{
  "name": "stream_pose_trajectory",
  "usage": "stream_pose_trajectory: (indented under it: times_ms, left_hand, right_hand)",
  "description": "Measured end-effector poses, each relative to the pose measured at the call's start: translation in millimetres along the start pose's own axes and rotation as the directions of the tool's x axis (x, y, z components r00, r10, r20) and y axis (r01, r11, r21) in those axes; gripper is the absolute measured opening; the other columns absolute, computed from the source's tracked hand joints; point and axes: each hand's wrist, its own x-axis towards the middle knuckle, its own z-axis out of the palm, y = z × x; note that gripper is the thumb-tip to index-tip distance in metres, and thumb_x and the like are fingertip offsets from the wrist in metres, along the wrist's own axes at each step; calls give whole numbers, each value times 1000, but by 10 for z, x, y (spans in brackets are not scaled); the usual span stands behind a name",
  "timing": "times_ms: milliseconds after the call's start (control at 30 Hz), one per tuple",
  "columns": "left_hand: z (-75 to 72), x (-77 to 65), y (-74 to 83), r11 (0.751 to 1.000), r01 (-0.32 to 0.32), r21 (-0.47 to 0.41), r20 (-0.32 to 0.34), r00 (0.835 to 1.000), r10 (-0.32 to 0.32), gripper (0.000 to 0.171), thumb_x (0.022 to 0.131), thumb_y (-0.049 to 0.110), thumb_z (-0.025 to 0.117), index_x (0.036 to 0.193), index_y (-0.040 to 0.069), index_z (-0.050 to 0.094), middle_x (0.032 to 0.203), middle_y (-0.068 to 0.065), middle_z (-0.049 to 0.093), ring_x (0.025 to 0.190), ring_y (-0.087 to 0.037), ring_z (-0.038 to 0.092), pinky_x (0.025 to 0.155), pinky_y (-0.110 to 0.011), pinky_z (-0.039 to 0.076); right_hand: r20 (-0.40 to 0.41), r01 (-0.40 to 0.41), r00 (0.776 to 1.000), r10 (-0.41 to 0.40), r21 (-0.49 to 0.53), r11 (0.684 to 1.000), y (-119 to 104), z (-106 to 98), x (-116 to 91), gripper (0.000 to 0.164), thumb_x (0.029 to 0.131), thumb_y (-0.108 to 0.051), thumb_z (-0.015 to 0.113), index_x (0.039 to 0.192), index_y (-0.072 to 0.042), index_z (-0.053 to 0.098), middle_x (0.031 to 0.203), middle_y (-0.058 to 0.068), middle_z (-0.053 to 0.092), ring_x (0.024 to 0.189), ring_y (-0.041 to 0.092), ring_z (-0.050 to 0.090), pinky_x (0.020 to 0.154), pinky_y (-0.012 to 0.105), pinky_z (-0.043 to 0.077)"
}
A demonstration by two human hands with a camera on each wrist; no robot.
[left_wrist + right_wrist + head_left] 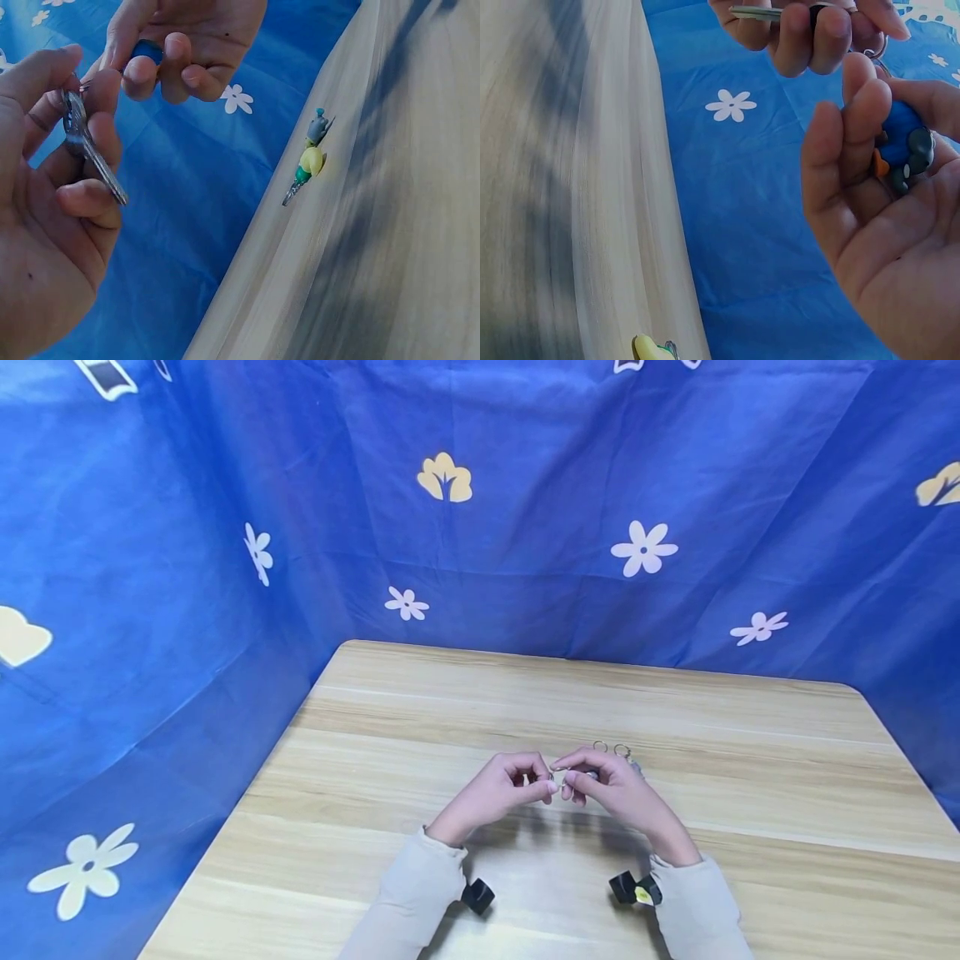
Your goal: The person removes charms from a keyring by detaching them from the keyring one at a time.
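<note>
My left hand (513,783) pinches a metal key (101,166) between thumb and fingers. In the right wrist view the key's blade (756,13) sticks out past the curled fingers. My right hand (617,783) holds a keychain with a small blue figure (904,135) that has dark grey and orange parts. The figure is tucked in the curled fingers. A thin metal ring (883,49) spans the gap between both hands, whose fingertips nearly meet above the table. How the key and ring are joined is hidden by the fingers.
Beyond my right hand, further keychains lie on the wooden table (360,735): a yellow and green figure (310,162) and a grey-blue figure (317,129). A metal ring (622,748) shows near them. A blue patterned cloth (525,527) hangs behind and at the left.
</note>
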Motion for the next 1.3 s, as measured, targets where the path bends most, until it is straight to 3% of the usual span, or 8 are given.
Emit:
stream_pose_trajectory:
  times_ms: [233, 533, 767, 933, 1067, 1300]
  left_hand:
    - [-5, -7, 15, 998, 18, -54, 36, 999, -16, 12, 90, 16, 67, 83, 6, 66, 77, -4, 65, 69, -6, 53, 64, -20, 45]
    - [-29, -17, 29, 999, 27, -20, 78, 997, -26, 6, 88, 15, 66, 92, 10, 67, 83, -3, 66, 77, -9, 54, 71, -22, 46]
    - [-30, -8, 55, 995, 101, 25, 8, 995, -101, 8, 90, 18, 63, 92, 12, 68, 83, 0, 70, 85, -14, 60, 77, -30, 48]
    - [-34, 7, 51, 997, 71, 39, -23, 997, -70, 6, 90, 15, 63, 89, 13, 68, 82, 0, 69, 79, -12, 58, 73, -28, 46]
    - [-35, 13, 49, 998, 46, 52, -46, 998, -44, 6, 89, 15, 64, 88, 12, 69, 82, -4, 70, 74, -9, 54, 70, -23, 42]
    - [-33, 13, 58, 997, 67, 35, -76, 995, -64, 8, 89, 16, 66, 87, 9, 69, 80, -9, 72, 73, -11, 53, 69, -21, 40]
  right_hand:
    - [-18, -59, 998, 59, -17, 998, -7, -12, -12, 21, 98, -8, 52, 113, 1, 63, 82, 9, 66, 68, 16, 61, 64, 26, 53]
    - [-33, -102, 994, 102, 3, 995, -2, -56, -13, 22, 97, -8, 53, 114, 3, 63, 80, 3, 67, 67, 16, 61, 64, 26, 53]
    - [-38, -100, 994, 100, -8, 995, -43, -73, -10, 21, 97, -9, 53, 114, -2, 64, 79, 3, 67, 67, 20, 61, 64, 27, 53]
    - [-34, -89, 996, 88, -6, 996, -56, -79, -12, 21, 97, -9, 53, 114, -2, 64, 80, 2, 67, 67, 23, 61, 64, 27, 53]
    - [-30, -76, 997, 76, -2, 997, -56, -73, -12, 21, 97, -9, 54, 114, -1, 64, 80, 1, 67, 67, 18, 61, 64, 27, 53]
    - [-19, -55, 998, 56, 21, 998, -59, -39, -15, 22, 96, -8, 55, 114, 3, 64, 82, 3, 66, 67, 14, 60, 63, 26, 54]
